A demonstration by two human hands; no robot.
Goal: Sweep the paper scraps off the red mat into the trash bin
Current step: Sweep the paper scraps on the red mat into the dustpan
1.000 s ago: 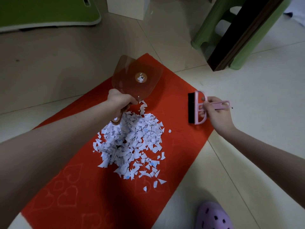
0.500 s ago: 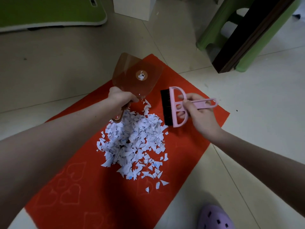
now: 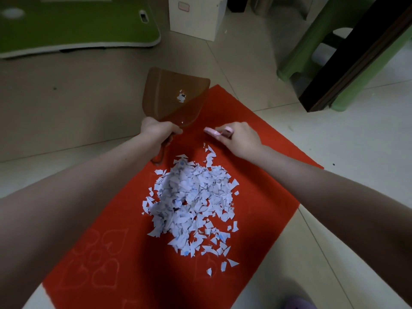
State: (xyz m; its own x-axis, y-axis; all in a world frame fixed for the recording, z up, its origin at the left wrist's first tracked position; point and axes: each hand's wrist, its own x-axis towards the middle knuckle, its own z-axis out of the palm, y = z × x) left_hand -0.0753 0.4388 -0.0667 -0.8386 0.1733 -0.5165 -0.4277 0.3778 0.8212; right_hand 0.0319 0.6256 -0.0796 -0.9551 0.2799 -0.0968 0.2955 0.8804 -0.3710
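Across the red mat [image 3: 267, 175], paper scraps [image 3: 189, 201] are lying heaped mid-frame, the left hand [image 3: 158, 130] is gripping a brown dustpan [image 3: 176, 94] above them, and the right hand [image 3: 240, 139] is bringing its clasped pink brush [image 3: 215, 131] in from the right, seemingly readying a sweep.

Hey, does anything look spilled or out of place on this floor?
Yes: torn paper scraps lie heaped on the red mat, a few strays scattered toward its near edge. The dustpan in the left hand points away from them.
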